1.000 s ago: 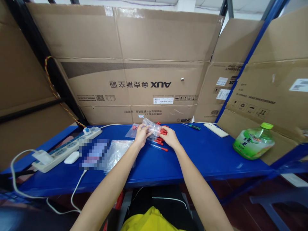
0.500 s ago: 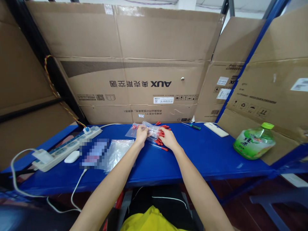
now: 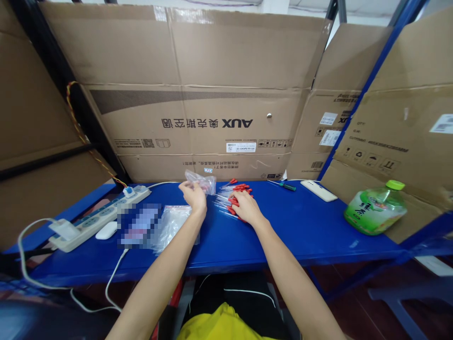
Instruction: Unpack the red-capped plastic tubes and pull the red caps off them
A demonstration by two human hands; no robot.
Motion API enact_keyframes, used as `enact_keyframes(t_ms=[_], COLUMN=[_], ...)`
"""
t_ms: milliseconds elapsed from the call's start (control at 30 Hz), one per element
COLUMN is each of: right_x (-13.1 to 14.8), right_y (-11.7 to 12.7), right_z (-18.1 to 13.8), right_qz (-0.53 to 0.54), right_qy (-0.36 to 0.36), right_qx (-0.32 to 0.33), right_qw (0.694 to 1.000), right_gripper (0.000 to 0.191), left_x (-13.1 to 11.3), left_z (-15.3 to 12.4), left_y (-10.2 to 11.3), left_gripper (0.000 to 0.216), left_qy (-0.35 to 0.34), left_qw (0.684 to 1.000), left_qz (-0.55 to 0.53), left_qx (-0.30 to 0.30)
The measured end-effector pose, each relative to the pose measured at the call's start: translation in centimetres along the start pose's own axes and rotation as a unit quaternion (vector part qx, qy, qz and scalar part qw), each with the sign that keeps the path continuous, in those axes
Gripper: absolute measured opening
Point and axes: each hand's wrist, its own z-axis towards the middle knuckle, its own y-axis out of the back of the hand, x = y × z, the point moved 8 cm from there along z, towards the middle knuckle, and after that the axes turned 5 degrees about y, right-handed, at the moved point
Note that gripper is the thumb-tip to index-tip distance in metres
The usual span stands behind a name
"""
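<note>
From the head view, we see both bare hands over a blue table [image 3: 230,250], in front of tall cardboard [image 3: 219,56]. The left hand [image 3: 194,196] is at a crumpled clear bag [image 3: 208,184], its fingers bent against the plastic; we cannot tell whether they grip it, since the hand hides part of the contact. Something reddish shows faintly through the bag.

Just to the right, the other hand, the right one [image 3: 246,206], rests on a pile of red-ended rods [image 3: 223,202] — slim, pale shafts pointing mostly left, red ends on the right. Its fingers curl down among the red ends, and we cannot tell if they have closed on any.

Near the left forearm lie flat plastic bags [image 3: 171,225], beside a partly pixelated device [image 3: 139,226]; farther left we find a white power strip [image 3: 102,215]. Beyond the right hand lie a green-handled screwdriver [image 3: 287,187] and a pale, flat slab [image 3: 319,191] — then a green bottle [image 3: 371,212] tilted near the table's right end.
</note>
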Motion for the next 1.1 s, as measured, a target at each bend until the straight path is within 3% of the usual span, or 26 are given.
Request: enact_keyframes(t_ms=[133, 267, 600, 700, 800, 867, 1000, 1100], right_x=[0.8, 0.9, 2.2, 2.1, 2.7, 3.7, 6.3, 7.4], right_y=[0.2, 0.6, 1.0, 1.0, 1.1, 1.1, 0.5, -0.3], right_z=[-0.2, -0.4, -0.4, -0.4, -0.5, -0.7, -1.4, -1.8], right_qz=[-0.023, -0.032, 0.031, 0.028, 0.027, 0.022, 0.011, -0.003], right_qy=[0.039, 0.043, 0.09, 0.078, 0.085, 0.108, 0.176, 0.192], right_qx=[-0.011, -0.022, -0.04, -0.047, -0.038, -0.02, 0.032, 0.057], right_qw=[0.999, 0.998, 0.995, 0.995, 0.995, 0.994, 0.984, 0.98], right_gripper=[0.028, 0.031, 0.026, 0.025, 0.009, 0.014, 0.032, 0.042], left_x=[-2.0, -2.7, 1.5, 2.0, 1.8, 1.8, 2.8, 4.6], left_z=[-0.3, -0.8, -0.9, -1.6, -2.7, -3.1, -2.6, -1.3], left_y=[1.0, 0.6, -2.1, -2.2, -2.4, -2.4, -2.1, -2.0], left_gripper=[0.024, 0.027, 0.039, 0.039, 0.036, 0.034, 0.033, 0.029], left_qy=[-0.078, -0.114, 0.01, -0.038, -0.103, -0.118, -0.076, 0.046], left_qw=[0.995, 0.992, 0.997, 0.998, 0.991, 0.989, 0.996, 0.997], left_qz=[0.019, 0.008, -0.047, 0.013, 0.06, 0.064, 0.02, -0.069], left_qx=[-0.054, -0.053, 0.054, 0.057, 0.063, 0.063, 0.031, 0.005])
